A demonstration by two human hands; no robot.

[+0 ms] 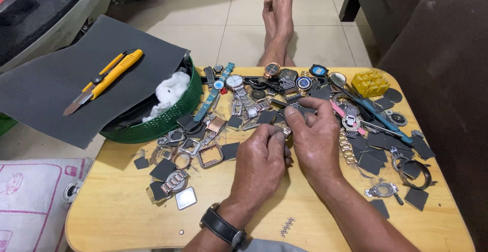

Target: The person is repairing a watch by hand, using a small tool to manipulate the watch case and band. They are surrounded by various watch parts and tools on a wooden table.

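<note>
Your left hand and right hand meet mid-desk, fingers of both pinched shut on a small metal part between them. Looks mid-job: watches, cases and pads lie unsorted all around.

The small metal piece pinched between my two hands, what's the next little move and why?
Probably lower the small metal piece closer to the wooden table. Both the left hand and right hand pinch it above scattered watch parts, where a dropped piece could vanish.
</note>
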